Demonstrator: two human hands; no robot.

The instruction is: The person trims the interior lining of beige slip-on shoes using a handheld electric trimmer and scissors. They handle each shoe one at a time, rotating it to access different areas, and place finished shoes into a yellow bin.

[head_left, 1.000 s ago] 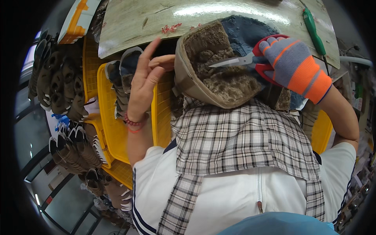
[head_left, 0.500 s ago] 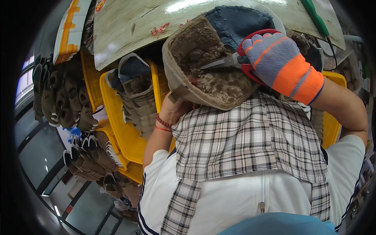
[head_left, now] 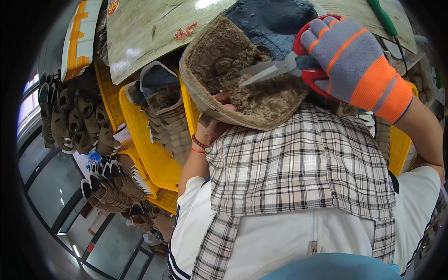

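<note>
In the upper centre, the right hand (gloved) grips scissors that have just opened over the fleecy boot, so a snip looks possible, while the left hand grips its lower-left rim.

"What's different about the left hand?"
"A second ago, raised outside the lined piece; now its fingertips show inside."
"And the scissors?"
"Blades nearly together before, now parted, tips just right of those fingertips."
</note>
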